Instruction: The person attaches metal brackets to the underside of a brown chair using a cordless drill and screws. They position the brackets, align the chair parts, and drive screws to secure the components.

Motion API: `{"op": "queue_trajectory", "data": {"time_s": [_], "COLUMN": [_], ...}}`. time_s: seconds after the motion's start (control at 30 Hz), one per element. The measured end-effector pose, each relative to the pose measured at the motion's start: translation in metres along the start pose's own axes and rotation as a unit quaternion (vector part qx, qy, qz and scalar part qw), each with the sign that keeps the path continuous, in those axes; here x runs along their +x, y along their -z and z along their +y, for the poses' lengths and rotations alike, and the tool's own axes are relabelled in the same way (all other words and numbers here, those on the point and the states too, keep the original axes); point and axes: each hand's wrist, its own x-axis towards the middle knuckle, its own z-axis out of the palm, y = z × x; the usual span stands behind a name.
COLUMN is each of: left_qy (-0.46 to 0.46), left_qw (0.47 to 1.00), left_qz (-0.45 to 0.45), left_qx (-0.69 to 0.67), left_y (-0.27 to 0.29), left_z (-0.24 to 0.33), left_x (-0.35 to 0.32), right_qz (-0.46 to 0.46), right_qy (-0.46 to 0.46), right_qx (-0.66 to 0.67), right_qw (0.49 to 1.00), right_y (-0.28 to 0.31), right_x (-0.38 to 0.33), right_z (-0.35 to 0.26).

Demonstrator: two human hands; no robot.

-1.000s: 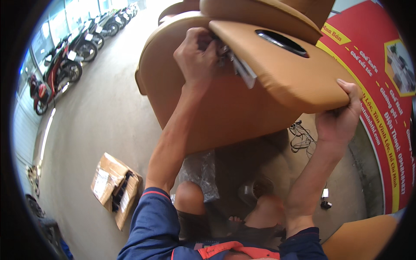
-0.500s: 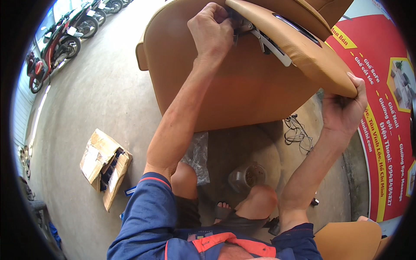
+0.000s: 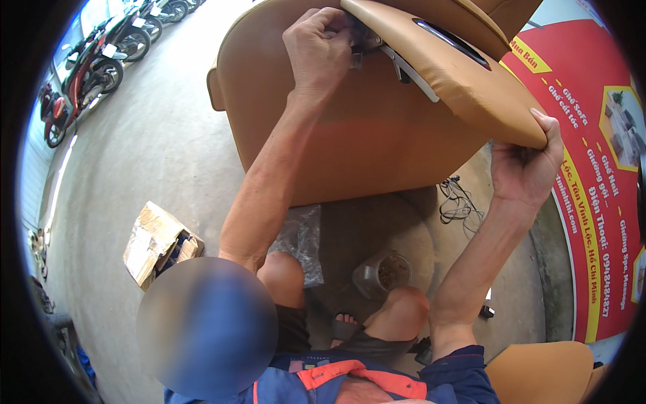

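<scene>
A tan upholstered chair (image 3: 350,145) stands in front of me, its broad padded side facing me. A padded armrest (image 3: 464,84) with a dark oval inset slants across the upper right of that side. Under its edge shows a metal bracket (image 3: 412,75) with a long flat arm. My left hand (image 3: 316,54) is closed at the bracket's upper end; its fingertips and whatever they pinch are hidden there. My right hand (image 3: 528,161) grips the armrest's lower right end, thumb on top and fingers curled beneath.
A clear jar (image 3: 382,275) of small parts and a clear plastic bag (image 3: 303,246) lie near my knees. A torn cardboard box (image 3: 158,242) sits left, a black cable (image 3: 463,205) right. A red banner (image 3: 592,168) stands right; motorbikes (image 3: 87,84) line the far left.
The armrest has tipped slightly, so its top face and dark inset show more. Both hands stay on their places, shifted a little left in view. A blurred disc now covers my left sleeve.
</scene>
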Motion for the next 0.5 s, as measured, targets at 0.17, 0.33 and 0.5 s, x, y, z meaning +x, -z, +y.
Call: {"op": "queue_trajectory", "data": {"time_s": [0.17, 0.33, 0.5], "left_qy": [-0.051, 0.041, -0.025], "left_qw": [0.996, 0.996, 0.996], "left_qz": [-0.035, -0.059, -0.022], "left_qx": [0.061, 0.06, 0.086], "left_y": [0.007, 0.006, -0.004], "left_z": [-0.008, 0.007, 0.0], "left_x": [0.009, 0.011, 0.01], "right_qz": [0.024, -0.06, -0.169], "right_qy": [0.006, -0.056, -0.198], "right_qx": [-0.007, -0.022, 0.076], "right_qw": [1.0, 0.996, 0.963], "right_y": [-0.006, -0.003, -0.017], "right_x": [-0.004, -0.005, -0.015], "right_z": [0.001, -0.005, -0.009]}}
